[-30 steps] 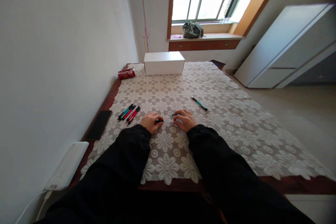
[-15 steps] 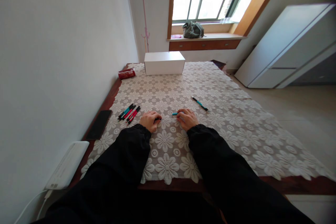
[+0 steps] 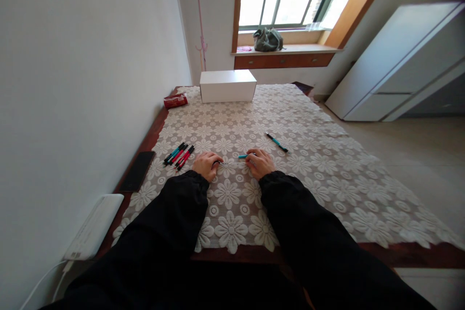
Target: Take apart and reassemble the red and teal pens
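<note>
My left hand (image 3: 206, 165) is closed with thumb and finger pinching a small black pen part, mostly covered by the fingers. A thin whitish pen refill (image 3: 236, 163) spans the gap between both hands, just above the tablecloth. My right hand (image 3: 260, 163) is closed at the refill's other end and also on a teal pen barrel (image 3: 242, 156), whose end sticks out to the left. Beyond the right hand lies a teal and black pen (image 3: 276, 142). Several teal, red and black pens (image 3: 179, 155) lie side by side to the left of my left hand.
A lace tablecloth (image 3: 232, 232) covers the table. At the left edge are a dark phone (image 3: 137, 171) and a white power bank (image 3: 95, 226) with cables. A white box (image 3: 228, 92) and a red packet (image 3: 176, 101) stand at the far end.
My left fingers have shifted slightly, and less of the black part shows. The right hand has barely moved, and the loose pens lie as before.
</note>
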